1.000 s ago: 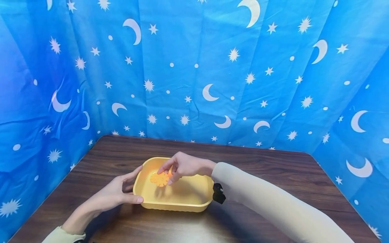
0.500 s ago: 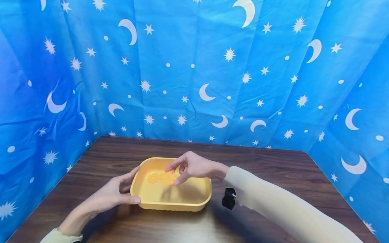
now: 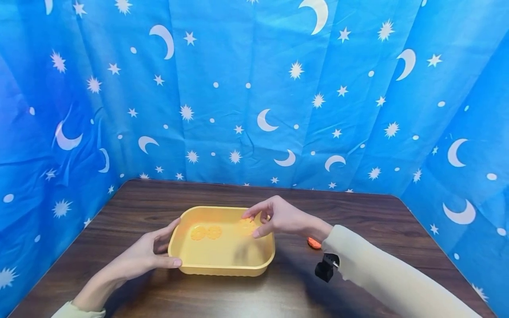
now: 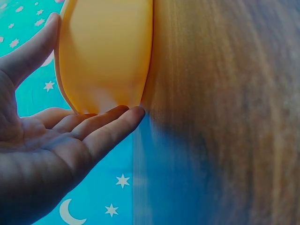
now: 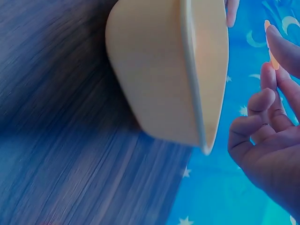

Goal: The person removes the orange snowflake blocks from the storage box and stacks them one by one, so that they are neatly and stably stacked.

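A yellow rectangular plastic basin (image 3: 222,260) sits on the table. My left hand (image 3: 145,251) grips its left end, thumb on the near corner and fingers along the end wall; the left wrist view shows those fingers (image 4: 110,129) fairly straight against the basin (image 4: 108,51). Two flat orange notched discs (image 3: 206,232) lie side by side inside, toward the left. Above the basin's right end, my right hand (image 3: 284,218) pinches another orange notched disc (image 3: 248,224) between thumb and fingertips. Seen edge-on in the right wrist view, this disc (image 5: 273,58) is thin.
A red-orange disc (image 3: 314,243) lies on the dark wooden table (image 3: 159,198), right of the basin and partly behind the right sleeve. A black device (image 3: 326,267) hangs at the right wrist. Blue curtains (image 3: 222,101) with moons and stars surround the table's back and sides.
My right hand has moved right with the pinched disc, from over the basin's left part to its right end. Two discs inside and the red-orange one on the table have come into sight.
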